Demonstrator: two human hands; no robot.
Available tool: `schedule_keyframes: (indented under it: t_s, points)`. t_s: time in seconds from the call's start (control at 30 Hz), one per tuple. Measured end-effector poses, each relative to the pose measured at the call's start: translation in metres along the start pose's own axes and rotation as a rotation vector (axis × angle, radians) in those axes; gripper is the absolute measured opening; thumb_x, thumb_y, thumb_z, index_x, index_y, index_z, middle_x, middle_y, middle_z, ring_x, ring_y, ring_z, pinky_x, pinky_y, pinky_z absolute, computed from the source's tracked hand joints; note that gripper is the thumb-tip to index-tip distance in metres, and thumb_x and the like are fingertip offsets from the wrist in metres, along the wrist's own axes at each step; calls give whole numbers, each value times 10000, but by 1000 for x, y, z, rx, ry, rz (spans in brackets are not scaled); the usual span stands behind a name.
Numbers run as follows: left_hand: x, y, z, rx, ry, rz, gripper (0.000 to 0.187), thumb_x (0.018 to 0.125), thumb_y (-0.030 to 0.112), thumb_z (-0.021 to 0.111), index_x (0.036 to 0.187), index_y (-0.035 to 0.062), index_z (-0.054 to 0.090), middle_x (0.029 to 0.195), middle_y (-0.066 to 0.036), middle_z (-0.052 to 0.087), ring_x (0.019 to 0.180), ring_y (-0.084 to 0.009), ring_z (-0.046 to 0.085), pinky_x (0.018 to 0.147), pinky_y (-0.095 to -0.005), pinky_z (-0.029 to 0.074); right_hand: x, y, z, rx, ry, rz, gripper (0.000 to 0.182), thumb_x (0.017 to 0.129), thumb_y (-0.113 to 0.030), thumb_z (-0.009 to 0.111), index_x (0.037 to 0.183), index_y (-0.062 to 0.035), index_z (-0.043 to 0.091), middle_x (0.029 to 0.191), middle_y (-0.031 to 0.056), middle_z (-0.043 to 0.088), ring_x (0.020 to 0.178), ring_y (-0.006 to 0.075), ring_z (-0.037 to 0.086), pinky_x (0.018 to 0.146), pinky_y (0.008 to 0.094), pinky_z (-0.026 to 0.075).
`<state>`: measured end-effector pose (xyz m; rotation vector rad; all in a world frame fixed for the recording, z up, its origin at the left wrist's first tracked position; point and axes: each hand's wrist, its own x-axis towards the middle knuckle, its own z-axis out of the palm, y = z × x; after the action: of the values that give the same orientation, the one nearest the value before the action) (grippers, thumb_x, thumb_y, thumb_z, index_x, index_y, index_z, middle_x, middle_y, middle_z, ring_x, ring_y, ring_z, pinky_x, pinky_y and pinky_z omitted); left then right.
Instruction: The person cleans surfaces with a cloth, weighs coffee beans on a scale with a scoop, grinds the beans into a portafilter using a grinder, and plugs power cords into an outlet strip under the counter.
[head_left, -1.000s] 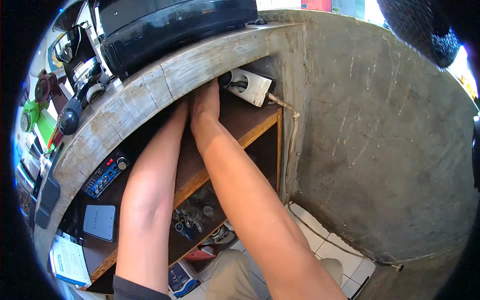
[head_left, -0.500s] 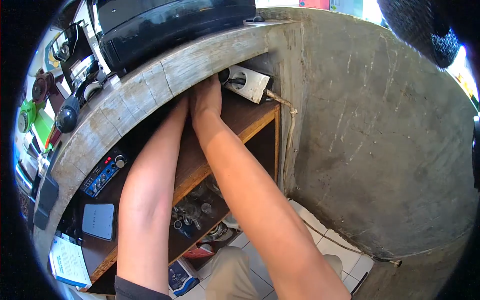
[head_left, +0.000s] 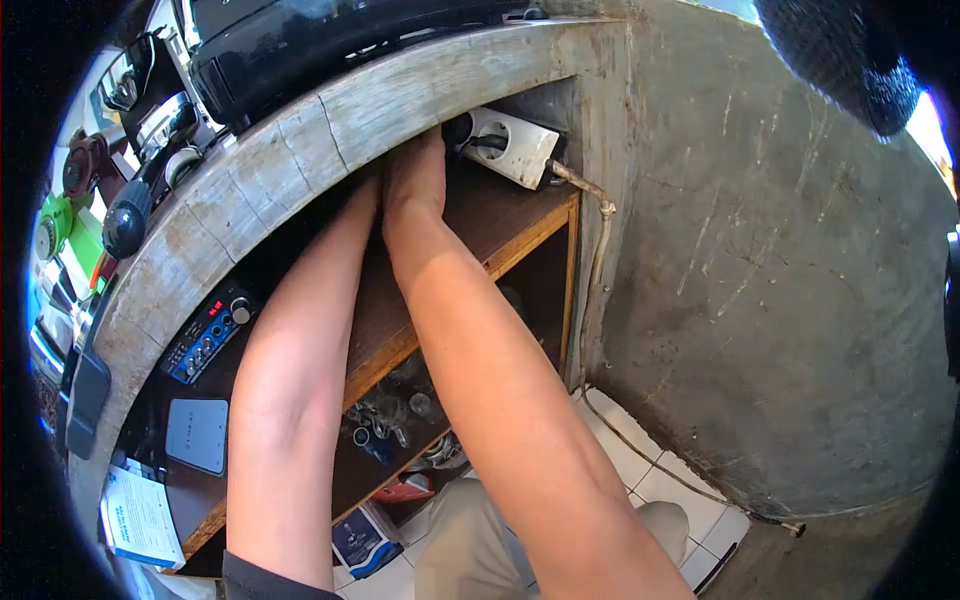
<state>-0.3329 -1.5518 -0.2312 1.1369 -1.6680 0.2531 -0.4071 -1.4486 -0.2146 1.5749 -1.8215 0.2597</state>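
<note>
Both forearms reach up into the dark space above the wooden shelf (head_left: 385, 350) and below the grey counter (head_left: 285, 150). Only the back of my right hand (head_left: 418, 170) shows; its fingers are hidden under the counter edge. Deep in shadow to its left, my left hand is out of sight past the wrist. A white power strip (head_left: 515, 150) with a black plug in it lies just right of my right hand, and a worn cable runs from it down the wall. Whether either hand holds anything is hidden.
A blue-faced audio device (head_left: 208, 335) and a grey box (head_left: 196, 435) sit on the shelf's left part. Glassware (head_left: 395, 410) stands on the lower shelf. A black machine (head_left: 340, 45) rests on the counter. At right rises a concrete wall (head_left: 760, 250).
The view has shifted slightly, so the power strip and wall appear farther right. My arms keep nearly the same pose, with both hands still under the counter.
</note>
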Motion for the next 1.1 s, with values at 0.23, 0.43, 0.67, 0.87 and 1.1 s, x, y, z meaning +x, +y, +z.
schedule_keyframes:
  t_s: [0.23, 0.43, 0.67, 0.87, 1.1]
  points:
    - [-3, -3, -3, -3, -2, -5, 532, 981, 332, 428, 1420, 38, 370, 1491, -199, 318, 1387, -334, 274, 1145, -417, 219, -3, 8, -10, 84, -9, -60, 584, 977, -303, 414, 1506, -122, 248, 1575, 25, 220, 1459, 219, 155, 1166, 481, 88]
    - [-4, -2, -4, -1, 1, -2, 534, 981, 336, 427, 1422, 40, 368, 1493, -197, 315, 1389, -333, 271, 1146, -416, 217, -14, 15, -20, 52, -23, -49, 575, 984, -311, 396, 1506, -121, 247, 1576, 15, 218, 1459, 198, 157, 1169, 462, 64]
    - [-2, -2, -6, -8, 7, -1, 536, 982, 340, 425, 1424, 42, 366, 1495, -196, 313, 1391, -331, 268, 1147, -415, 215, -10, 13, -15, 48, -59, -73, 583, 985, -315, 391, 1509, -112, 233, 1570, 24, 235, 1459, 210, 160, 1168, 467, 58]
    - [-2, -3, -6, -6, 10, 1, 538, 983, 344, 423, 1426, 45, 364, 1497, -194, 310, 1392, -330, 265, 1148, -414, 214, -4, 2, -1, -69, -33, -60, 579, 979, -300, 408, 1505, -112, 251, 1564, 20, 254, 1455, 224, 176, 1158, 480, 93]
    - [-7, -2, -7, -9, 8, -4, 540, 983, 348, 421, 1428, 47, 362, 1500, -193, 307, 1394, -329, 262, 1149, -413, 212, 7, -7, 12, -142, 73, -33, 553, 963, -272, 455, 1482, -134, 326, 1542, 21, 304, 1432, 232, 238, 1130, 509, 167]
